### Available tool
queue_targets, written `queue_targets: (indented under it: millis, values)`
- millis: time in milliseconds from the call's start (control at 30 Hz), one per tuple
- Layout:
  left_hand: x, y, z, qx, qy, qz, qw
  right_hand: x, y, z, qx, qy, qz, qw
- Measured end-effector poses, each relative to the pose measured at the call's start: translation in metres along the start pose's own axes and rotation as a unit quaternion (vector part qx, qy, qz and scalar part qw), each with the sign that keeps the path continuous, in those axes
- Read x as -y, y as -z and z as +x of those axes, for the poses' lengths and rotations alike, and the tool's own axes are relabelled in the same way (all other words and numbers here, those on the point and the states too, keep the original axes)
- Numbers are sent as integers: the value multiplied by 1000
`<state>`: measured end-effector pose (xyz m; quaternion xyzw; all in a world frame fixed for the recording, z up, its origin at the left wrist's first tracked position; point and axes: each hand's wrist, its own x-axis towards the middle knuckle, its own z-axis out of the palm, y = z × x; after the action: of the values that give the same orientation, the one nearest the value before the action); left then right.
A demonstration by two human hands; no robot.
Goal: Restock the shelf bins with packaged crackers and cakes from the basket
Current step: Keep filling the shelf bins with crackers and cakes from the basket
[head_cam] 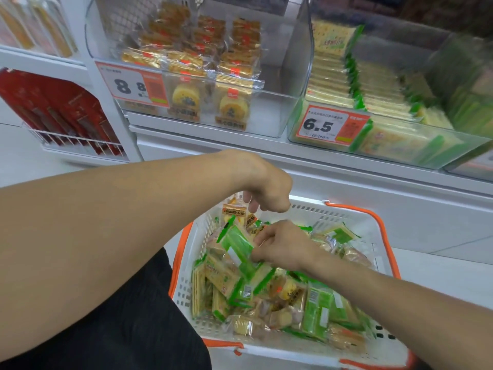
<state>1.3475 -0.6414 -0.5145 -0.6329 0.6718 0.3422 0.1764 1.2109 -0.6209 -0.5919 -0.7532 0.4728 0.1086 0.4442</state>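
Both hands reach into the basket (pixel 354 217): right hand (pixel 282 247) pinches a green pack (pixel 237 247); left hand (pixel 266 190) curls over a cake pack (pixel 234 209), its grip unclear. Bins (pixel 266 121) beyond; far right blurred.

I am low down in front of a white shelf unit (pixel 346 166) in a shop, under even, bright light. The floor (pixel 440 268) beside me is pale tile, with a faint joint line running across it at the right. The unit's base is a plain white panel (pixel 400 209) that meets the floor. To my left a white upright post (pixel 106 102) separates this bay from the next, where a white wire rack (pixel 77 145) holds dark red packets (pixel 61 105) along its front edge. Above that rack, another white ledge (pixel 40 56) carries upright orange packets (pixel 34 25), blurred. The upper right corner is dark and indistinct.
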Motion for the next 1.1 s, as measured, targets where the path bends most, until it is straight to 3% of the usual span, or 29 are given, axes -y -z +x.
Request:
queue_targets:
  millis: [100, 200, 267, 333, 433, 533, 633, 667, 800, 900, 1000, 1100]
  values:
    - [-5, 4, 0, -33, -8, 28, 999, 10, 60, -14, -53, 66, -7, 996]
    - [-9, 12, -4, -106, -2, 17, 994, 8, 106, -25, -157, 156, -59, 973]
    - [-7, 18, -5, -121, -9, -53, 991, 1, 127, -32, -205, 217, -75, 952]
    - [-2, 21, -3, -106, -11, -192, 975, -9, 141, -38, -213, 283, -103, 930]
    - [6, 26, 0, -66, 5, -420, 905, -21, 154, -45, -255, 395, -155, 869]
    - [6, 33, -2, -15, -36, -589, 807, -23, 166, -48, -368, 489, -193, 767]
    - [-3, 42, -3, -51, -90, -681, 725, -25, 174, -50, -416, 508, -212, 723]
    - [-4, 44, -3, -64, -113, -678, 724, -26, 177, -49, -418, 507, -216, 722]
    - [-6, 42, -10, -48, -194, -602, 773, -30, 189, -51, -404, 472, -215, 754]
    - [-7, 39, -11, -83, -204, -582, 783, -28, 195, -59, -412, 406, -158, 800]
    - [-7, 38, -15, -124, -199, -568, 789, -27, 197, -60, -449, 350, -67, 819]
    - [-4, 38, -21, -217, -187, -443, 850, -25, 194, -61, -421, 355, 3, 835]
